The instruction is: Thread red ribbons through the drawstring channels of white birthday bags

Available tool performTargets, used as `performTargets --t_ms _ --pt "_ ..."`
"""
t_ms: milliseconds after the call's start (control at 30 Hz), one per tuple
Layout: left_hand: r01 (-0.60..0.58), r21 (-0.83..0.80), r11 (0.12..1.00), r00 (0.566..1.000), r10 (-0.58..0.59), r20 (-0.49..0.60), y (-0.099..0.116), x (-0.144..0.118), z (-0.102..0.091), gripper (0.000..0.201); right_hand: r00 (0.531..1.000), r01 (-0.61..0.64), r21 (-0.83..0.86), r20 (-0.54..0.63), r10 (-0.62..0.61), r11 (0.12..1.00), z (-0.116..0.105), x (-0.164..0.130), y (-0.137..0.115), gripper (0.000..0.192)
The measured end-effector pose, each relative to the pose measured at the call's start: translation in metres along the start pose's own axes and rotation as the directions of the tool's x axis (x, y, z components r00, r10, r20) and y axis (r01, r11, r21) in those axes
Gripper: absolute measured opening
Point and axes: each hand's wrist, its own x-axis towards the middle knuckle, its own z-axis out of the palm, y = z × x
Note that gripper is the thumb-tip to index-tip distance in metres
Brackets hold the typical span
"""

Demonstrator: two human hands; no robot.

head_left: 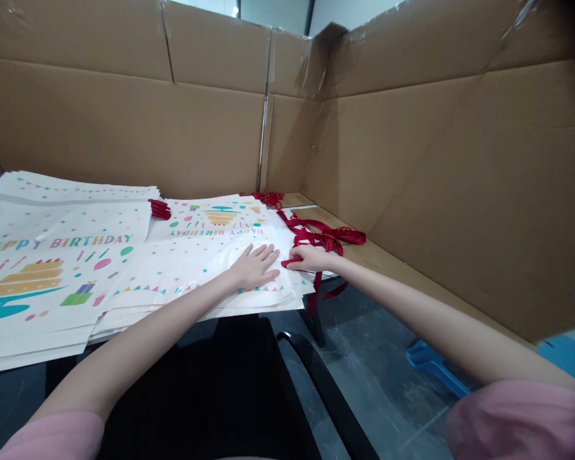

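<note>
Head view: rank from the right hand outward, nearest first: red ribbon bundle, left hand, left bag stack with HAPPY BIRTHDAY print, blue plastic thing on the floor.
1. red ribbon bundle: touching the right hand, just behind it.
2. left hand: flat on the bag beside it, to the left.
3. blue plastic thing: on the floor, lower right.
4. left bag stack: far left of the table.

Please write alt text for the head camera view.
The left hand presses flat on a white birthday bag while the right hand pinches its red ribbon handles. Another bag stack lies left, cardboard walls behind.
</note>
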Motion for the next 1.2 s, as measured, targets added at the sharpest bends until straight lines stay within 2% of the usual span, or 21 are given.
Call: performTargets --t_ms 167,300,433,600,733,900,1100,1200 --pt "-0.001 -0.005 1.000 1.000 0.001 -0.003 0.000 0.000 0.001 0.066 1.000 -0.014 0.042 -0.022 0.015 0.999 -0.012 -0.034 0.024 0.036" --pt "-0.002 -0.022 1.000 1.000 0.002 -0.003 -0.001 0.000 0.000 0.066 0.994 -0.093 0.093 0.066 0.087 0.991 -0.021 -0.075 0.054 0.034" --pt "-0.010 -0.020 1.000 1.000 0.010 -0.011 -0.001 0.000 0.002 0.068 0.968 -0.240 0.117 0.099 0.229 0.964 -0.018 -0.110 0.082 0.026" --pt "0.009 -0.043 0.999 1.000 -0.010 -0.023 -0.002 0.002 0.002 0.068 0.962 -0.272 0.070 0.025 0.271 0.960 -0.009 -0.123 0.096 0.012" --pt "0.017 -0.097 0.995 0.999 -0.014 0.032 -0.003 0.005 -0.005 0.070 0.969 -0.248 -0.052 -0.018 0.248 0.967 -0.016 -0.108 0.081 0.008" --pt "0.015 -0.083 0.996 0.996 -0.008 0.094 -0.005 0.006 -0.015 0.071 0.986 -0.166 -0.215 -0.070 0.154 0.962 -0.027 -0.066 0.037 0.013" --pt "0.014 -0.044 0.999 0.992 -0.008 0.128 -0.002 0.004 -0.015 0.082 0.993 -0.058 -0.156 -0.108 0.041 0.986 -0.012 -0.014 -0.022 0.012" --pt "0.016 -0.026 1.000 0.996 -0.014 0.085 0.000 0.001 -0.011 0.082 0.994 -0.044 -0.135 -0.106 0.030 0.990 -0.004 -0.003 -0.032 0.017"
